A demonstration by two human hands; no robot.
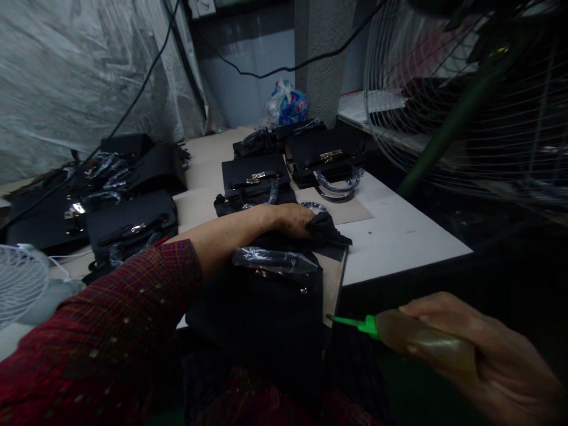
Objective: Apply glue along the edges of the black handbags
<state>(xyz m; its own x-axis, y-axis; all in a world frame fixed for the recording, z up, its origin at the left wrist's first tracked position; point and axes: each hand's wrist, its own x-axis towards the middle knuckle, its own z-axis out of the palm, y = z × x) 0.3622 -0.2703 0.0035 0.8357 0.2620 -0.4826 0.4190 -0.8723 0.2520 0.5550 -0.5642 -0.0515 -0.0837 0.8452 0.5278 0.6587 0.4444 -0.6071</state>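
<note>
My left hand reaches across a black handbag that stands at the table's near edge, its fingers closed on a black piece of the bag's material. A plastic-wrapped handle lies across the bag's top. My right hand, low at the right and off the table, grips a translucent squeeze bottle with a green pointed nozzle aimed left toward the bag.
Several more black handbags with gold clasps lie across the white table, some with wrapped handles. A large wire fan stands at the right, a small white fan at the left. Plastic sheeting and cables hang behind.
</note>
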